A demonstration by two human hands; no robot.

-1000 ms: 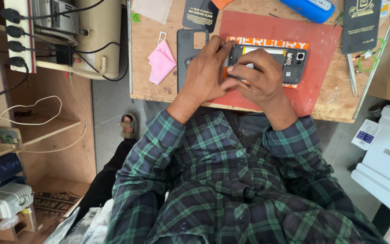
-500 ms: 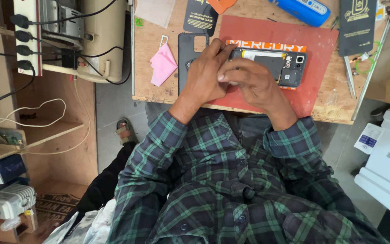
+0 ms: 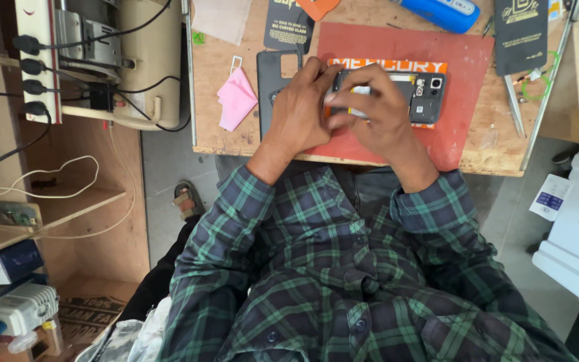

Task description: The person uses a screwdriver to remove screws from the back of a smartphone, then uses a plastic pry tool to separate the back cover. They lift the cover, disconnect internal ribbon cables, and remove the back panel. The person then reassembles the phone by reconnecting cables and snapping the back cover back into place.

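Your left hand (image 3: pixel 301 110) sits just above the centre of the frame, curled, with its fingertips pressed against the left end of the opened phone (image 3: pixel 418 94); how firmly it pinches that end is hidden by the knuckles. Your right hand (image 3: pixel 373 114) lies just beside it, touching it, fingers bent down over the middle of the phone, so most of the phone's body is covered and only its right end, with the camera cluster, shows. I cannot tell whether the right hand clamps the phone or merely presses on it.

The phone rests on the red mat (image 3: pixel 467 110), which lies on the wooden bench (image 3: pixel 212 124) in the upper middle of the frame. A dark back cover (image 3: pixel 271 77) lies flat just left of your left hand, partly under it. Further left on the bench is a folded pink cloth (image 3: pixel 236 99).

Along the top edge of the frame, a black card package (image 3: pixel 288 23) sits above the cover, a blue tool (image 3: pixel 445 11) lies near the top right of the mat, and a second black package (image 3: pixel 521 33) is at the upper right. Thin metal tweezers (image 3: pixel 513 106) lie just right of the mat.

At the upper left, a beige machine (image 3: pixel 145 60) stands beside a white power strip (image 3: pixel 33 53) with several black plugs in it. Your green plaid sleeves (image 3: pixel 236 214) fill the lower half of the frame.
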